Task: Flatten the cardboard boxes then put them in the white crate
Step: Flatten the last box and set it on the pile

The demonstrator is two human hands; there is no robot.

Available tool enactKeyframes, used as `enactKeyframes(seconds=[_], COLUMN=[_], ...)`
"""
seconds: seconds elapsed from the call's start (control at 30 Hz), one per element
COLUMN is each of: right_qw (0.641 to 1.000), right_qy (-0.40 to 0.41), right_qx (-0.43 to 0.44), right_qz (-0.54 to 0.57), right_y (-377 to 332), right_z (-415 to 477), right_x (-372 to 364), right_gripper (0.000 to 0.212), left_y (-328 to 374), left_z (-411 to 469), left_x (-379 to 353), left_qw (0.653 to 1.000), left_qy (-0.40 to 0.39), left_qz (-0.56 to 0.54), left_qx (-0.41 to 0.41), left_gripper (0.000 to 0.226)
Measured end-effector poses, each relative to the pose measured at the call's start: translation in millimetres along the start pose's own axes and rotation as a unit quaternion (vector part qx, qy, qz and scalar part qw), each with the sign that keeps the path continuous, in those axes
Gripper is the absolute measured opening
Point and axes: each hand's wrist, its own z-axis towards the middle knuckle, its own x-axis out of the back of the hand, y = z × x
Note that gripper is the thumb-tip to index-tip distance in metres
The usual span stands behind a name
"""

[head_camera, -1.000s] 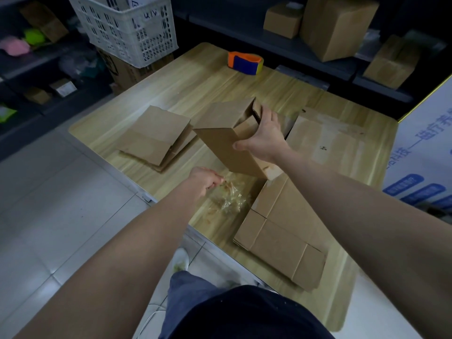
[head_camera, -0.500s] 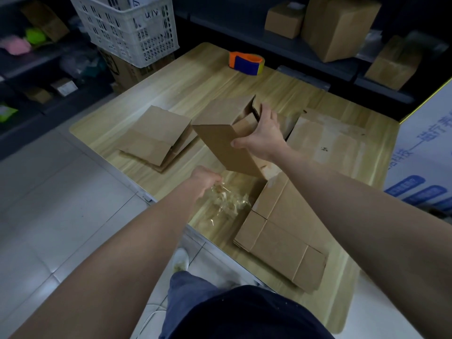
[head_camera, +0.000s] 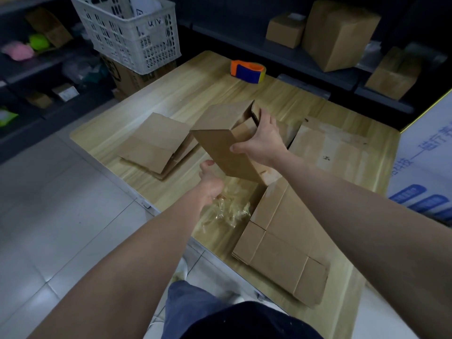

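reaching forward in the head view, the left hand (head_camera: 210,184) has come away from the crumpled clear tape (head_camera: 230,209) it was busy with a second ago. its thumb is now up against the lower edge of the cardboard box (head_camera: 220,143). the right hand (head_camera: 263,140) keeps its hold on that box, thumb on the near face and fingers hooked over the open far end. it holds the box tilted above the middle of the table (head_camera: 195,79), a touch higher than before. my reading is that the tape is off and dropped, so both hands are free to collapse the box. it is still a hollow shape, not yet flat. a small pile of flattened boxes (head_camera: 154,143) lies just to its left and another flattened box (head_camera: 281,241) lies by the near edge. the white crate (head_camera: 132,35) stands well apart, beyond the table's far left corner.

the left hand's fingers are hidden behind the hand itself and under the box, so i cannot tell whether they hang loose, are curled, or already grasp the cardboard. the crate's top is cut off by the frame and its contents are unclear. the box's underside is out of sight too.
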Motion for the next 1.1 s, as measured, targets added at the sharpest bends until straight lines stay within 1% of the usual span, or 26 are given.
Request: enactKeyframes(seconds=[0.07,0.13,0.2,0.27,0.33,0.4,0.43,0.47,0.5,0.57,0.67,0.73,0.8,0.9,1.0,1.1], right_qw=[1.0,1.0,1.0,1.0,0.999,0.999,0.999,0.999,0.999,0.999,0.999,0.999,0.998,0.998,0.998,0.998], right_qy=[0.005,0.011,0.016,0.026,0.034,0.035,0.035,0.035,0.036,0.038,0.047,0.052,0.056,0.06,0.063,0.067], right_qx=[0.006,0.007,0.006,0.002,-0.001,-0.006,-0.009,-0.01,-0.01,-0.009,-0.007,-0.004,0.001,0.006,0.01,0.009], right_qz=[-0.003,-0.001,0.0,0.004,0.009,0.01,0.01,0.009,0.008,0.009,0.01,0.012,0.015,0.02,0.019,0.015], right_y=[-3.1,-4.0,-3.7,-2.3,-0.2,0.8,1.3,1.9,2.6,3.2,3.0,2.0,0.2,-2.5,-4.9,-6.5], right_z=[1.5,1.1,-0.3,-1.7,-2.2,-2.2,-2.1,-1.8,-2.0,-2.9,-4.1,-4.1,-3.4,-2.3,-0.8,0.7], right_x=[-1.3,-3.0,-4.9,-6.0,-5.9,-4.6,-4.0,-4.0,-4.1,-4.4,-3.6,-1.7,0.8,5.2,8.3,9.3], right_gripper=[0.119,0.119,0.119,0.119,0.119,0.12,0.12,0.12,0.12,0.12,0.122,0.122,0.121,0.12,0.12,0.12], left_y=[6.8,10.2,9.8,6.2,0.7,-0.7,0.2,2.0,4.4,10.0,18.7,27.1,34.6,42.2,46.5,44.6], left_z=[-2.4,-4.8,-6.0,-6.6,-4.4,-5.7,-5.4,-4.2,-2.7,0.1,4.6,2.3,0.4,-2.9,-8.3,-13.2], left_x=[2.4,6.3,11.0,15.6,18.7,21.7,23.3,24.6,25.6,27.4,28.9,30.3,33.3,36.2,34.9,30.7], left_qw=[0.999,0.997,0.997,0.998,0.997,0.993,0.991,0.99,0.992,0.992,0.98,0.971,0.965,0.966,0.974,0.985], left_qy=[-0.021,-0.024,-0.024,-0.025,-0.048,-0.086,-0.095,-0.091,-0.072,-0.002,0.091,0.117,0.121,0.099,0.077,0.044], left_qz=[-0.033,-0.045,-0.042,-0.039,-0.057,-0.085,-0.094,-0.102,-0.107,-0.124,-0.171,-0.199,-0.219,-0.22,-0.207,-0.163], left_qx=[-0.026,-0.052,-0.059,-0.045,-0.024,0.009,0.019,0.021,0.015,0.001,-0.035,-0.061,-0.082,-0.091,-0.054,-0.034], left_gripper=[0.08,0.089,0.088,0.082,0.078,0.082,0.083,0.079,0.071,0.048,0.022,0.014,0.009,0.025,0.038,0.054])
